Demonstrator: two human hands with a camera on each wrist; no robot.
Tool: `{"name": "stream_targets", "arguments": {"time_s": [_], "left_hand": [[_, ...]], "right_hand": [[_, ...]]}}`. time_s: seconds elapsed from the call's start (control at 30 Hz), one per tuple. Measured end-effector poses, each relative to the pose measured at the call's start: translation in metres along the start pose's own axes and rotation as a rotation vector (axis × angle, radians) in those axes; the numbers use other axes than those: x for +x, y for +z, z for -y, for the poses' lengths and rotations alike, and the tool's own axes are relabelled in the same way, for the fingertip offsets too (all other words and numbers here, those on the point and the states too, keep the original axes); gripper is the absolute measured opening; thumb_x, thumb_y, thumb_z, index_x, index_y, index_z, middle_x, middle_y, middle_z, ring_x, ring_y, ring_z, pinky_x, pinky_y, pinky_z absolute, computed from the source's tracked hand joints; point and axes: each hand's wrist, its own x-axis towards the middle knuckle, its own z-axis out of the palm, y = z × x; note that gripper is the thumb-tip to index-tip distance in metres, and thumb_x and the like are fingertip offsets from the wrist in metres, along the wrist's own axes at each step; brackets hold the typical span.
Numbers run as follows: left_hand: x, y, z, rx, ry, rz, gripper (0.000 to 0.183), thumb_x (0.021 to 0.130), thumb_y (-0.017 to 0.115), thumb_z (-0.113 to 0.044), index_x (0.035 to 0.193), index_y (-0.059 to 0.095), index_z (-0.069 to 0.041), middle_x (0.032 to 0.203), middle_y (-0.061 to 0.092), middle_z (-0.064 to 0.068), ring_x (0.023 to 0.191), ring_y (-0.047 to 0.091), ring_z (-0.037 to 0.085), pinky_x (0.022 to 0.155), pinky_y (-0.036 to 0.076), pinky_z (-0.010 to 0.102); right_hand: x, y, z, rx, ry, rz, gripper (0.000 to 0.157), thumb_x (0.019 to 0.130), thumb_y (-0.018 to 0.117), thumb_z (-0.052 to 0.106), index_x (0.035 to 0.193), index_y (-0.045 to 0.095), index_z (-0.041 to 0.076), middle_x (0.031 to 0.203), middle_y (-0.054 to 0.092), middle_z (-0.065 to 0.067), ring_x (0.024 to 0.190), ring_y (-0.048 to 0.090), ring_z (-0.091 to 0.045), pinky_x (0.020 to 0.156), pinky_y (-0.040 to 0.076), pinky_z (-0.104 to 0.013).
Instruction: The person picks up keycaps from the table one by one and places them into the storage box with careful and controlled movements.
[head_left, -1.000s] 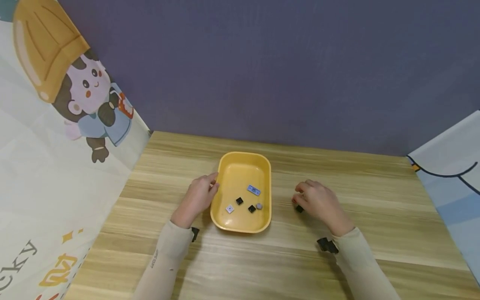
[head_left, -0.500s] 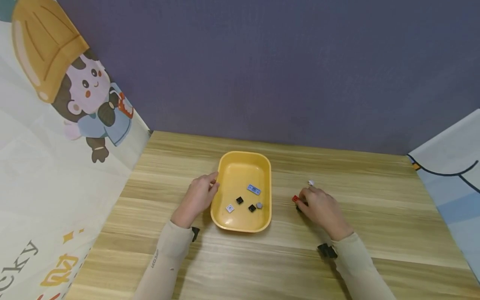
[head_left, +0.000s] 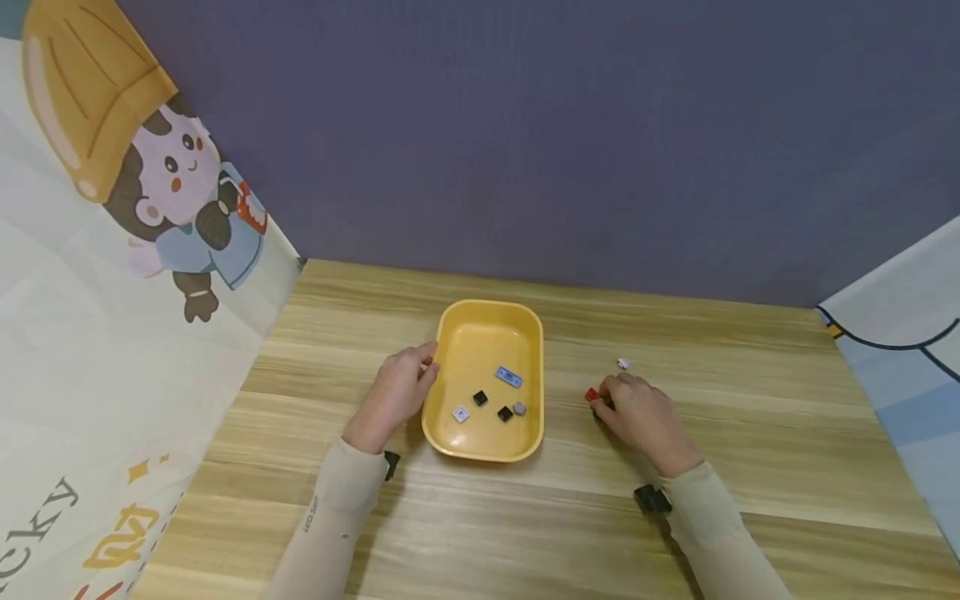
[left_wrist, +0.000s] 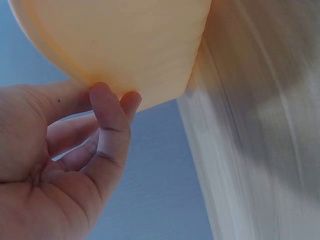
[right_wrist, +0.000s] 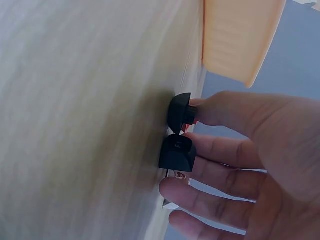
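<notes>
On wooden table (head_left: 480, 529), left hand (head_left: 392, 398) pinches yellow tray (head_left: 483, 350); right hand (head_left: 645, 418) touches black keycap (right_wrist: 178, 113), cannot tell whether gripped

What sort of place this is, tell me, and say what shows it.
Perhaps a screened-off tabletop workspace: a wood-grain table, a dark bluish backdrop behind it, and a cartoon-printed sheet at the left. The wider room doesn't show.

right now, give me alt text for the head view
A person's left hand touches the side of a yellow tray holding five small pieces, while the right hand is low over a wooden table beside a red piece, a white piece lying beyond.
</notes>
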Motion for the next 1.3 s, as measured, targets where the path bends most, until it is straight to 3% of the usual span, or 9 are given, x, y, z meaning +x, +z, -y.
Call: {"name": "stream_targets", "arguments": {"time_s": [0.87,1.13,1.3], "left_hand": [[0.001,0.0,0.0,-0.001,0.02,-0.005,0.041,0.091,0.057,-0.01,0.129,0.05,0.002,0.097,0.061,0.011,0.077,0.06,0.015,0.058,0.05,0.02],[0.0,0.0,0.0,-0.009,0.016,-0.013,0.04,0.091,0.057,-0.01,0.128,0.051,0.003,0.096,0.061,0.012,0.076,0.06,0.016,0.057,0.05,0.021],[0.0,0.0,0.0,-0.007,0.019,-0.013,0.04,0.091,0.057,-0.01,0.128,0.051,0.003,0.096,0.061,0.012,0.075,0.06,0.015,0.056,0.049,0.02]], "right_hand": [[0.004,-0.003,0.002,-0.034,0.026,0.021,0.017,0.084,0.065,0.025,0.086,0.065,0.008,0.08,0.06,-0.002,0.064,0.057,-0.017,0.053,0.049,-0.036],[0.007,-0.011,0.004,-0.053,-0.059,-0.084,0.017,0.083,0.066,0.026,0.077,0.062,0.01,0.071,0.057,0.0,0.06,0.054,-0.016,0.047,0.045,-0.031],[0.011,-0.022,0.009,-0.065,-0.107,-0.125,0.017,0.083,0.066,0.024,0.08,0.065,0.008,0.072,0.056,-0.002,0.056,0.05,-0.013,0.044,0.044,-0.027]]}}
